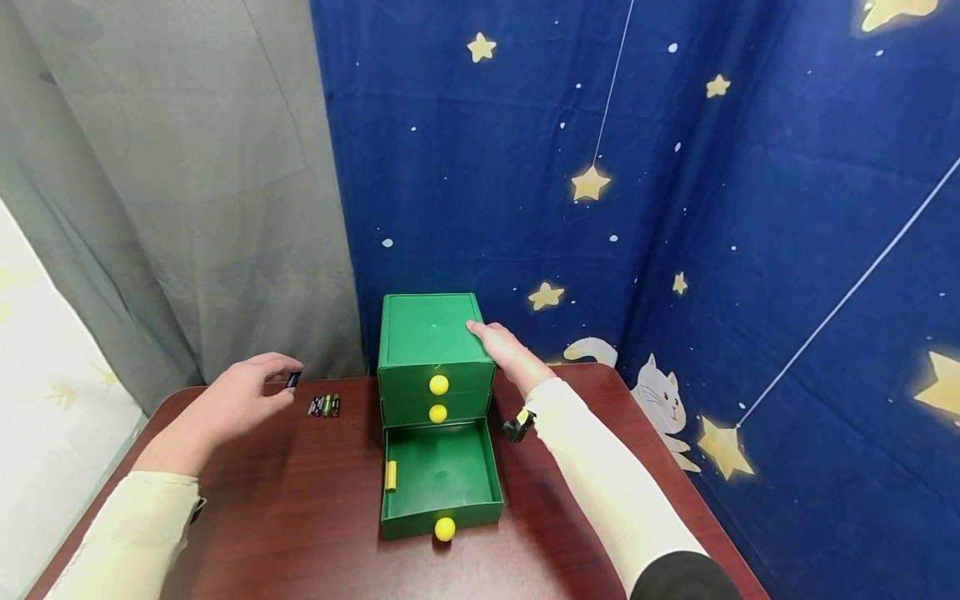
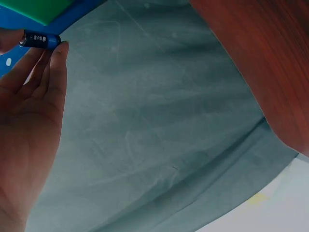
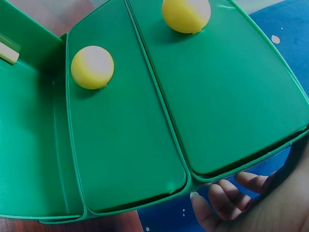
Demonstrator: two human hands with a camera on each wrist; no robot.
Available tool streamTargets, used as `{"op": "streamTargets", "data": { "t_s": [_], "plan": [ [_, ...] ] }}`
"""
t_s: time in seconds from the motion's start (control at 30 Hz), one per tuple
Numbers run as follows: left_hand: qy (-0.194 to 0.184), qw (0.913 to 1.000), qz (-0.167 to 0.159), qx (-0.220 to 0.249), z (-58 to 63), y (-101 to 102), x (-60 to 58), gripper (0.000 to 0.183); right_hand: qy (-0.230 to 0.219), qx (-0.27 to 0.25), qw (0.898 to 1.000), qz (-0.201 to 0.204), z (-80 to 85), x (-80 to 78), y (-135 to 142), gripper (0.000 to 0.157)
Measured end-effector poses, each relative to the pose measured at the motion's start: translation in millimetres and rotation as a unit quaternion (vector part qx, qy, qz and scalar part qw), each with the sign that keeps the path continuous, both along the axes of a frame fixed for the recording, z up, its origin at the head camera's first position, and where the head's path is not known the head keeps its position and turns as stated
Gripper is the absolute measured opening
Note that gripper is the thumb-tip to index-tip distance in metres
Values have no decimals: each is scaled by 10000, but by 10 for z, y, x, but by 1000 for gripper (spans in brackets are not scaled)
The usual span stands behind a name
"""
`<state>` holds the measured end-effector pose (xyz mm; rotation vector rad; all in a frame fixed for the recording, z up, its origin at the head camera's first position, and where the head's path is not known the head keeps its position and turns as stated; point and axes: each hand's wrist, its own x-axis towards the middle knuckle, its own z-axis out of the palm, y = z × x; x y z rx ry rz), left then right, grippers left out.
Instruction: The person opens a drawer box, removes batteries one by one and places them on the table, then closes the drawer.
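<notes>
Over the table's left part, my left hand (image 1: pixel 238 398) pinches a small dark blue battery (image 2: pixel 42 39) between thumb and fingertips. Several more batteries (image 1: pixel 325 406) lie side by side on the table, just right of that hand. A green drawer cabinet (image 1: pixel 433 329) with round yellow knobs stands at the table's back. Its bottom drawer (image 1: pixel 442 475) is pulled out; the upper two are closed. My right hand (image 1: pixel 512 354) rests against the cabinet's right side, thumb on the top edge. In the right wrist view its fingers (image 3: pixel 224 200) are loosely bent beside the wall.
A small yellow piece (image 1: pixel 391 476) sits at the left wall inside the pulled-out drawer. The brown wooden table (image 1: pixel 300 517) ends at a grey curtain (image 1: pixel 225 208) and a blue starry curtain (image 1: pixel 480 167) behind. A black wrist device (image 1: pixel 516 427) hangs under my right wrist.
</notes>
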<state>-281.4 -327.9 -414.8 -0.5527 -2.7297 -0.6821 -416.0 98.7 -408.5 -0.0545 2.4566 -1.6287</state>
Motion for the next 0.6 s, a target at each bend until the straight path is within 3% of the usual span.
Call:
{"op": "streamTargets", "data": {
  "t_s": [0.33, 0.6],
  "plan": [
    [-34, 9999, 89, -143, -72, -88, -84, 41, 3, -37, 10000, -8, -1, 12, 1, 73],
    [462, 9986, 146, -217, -230, -146, -167, 44, -1, -49, 10000, 0, -1, 8, -1, 74]
  ]
}}
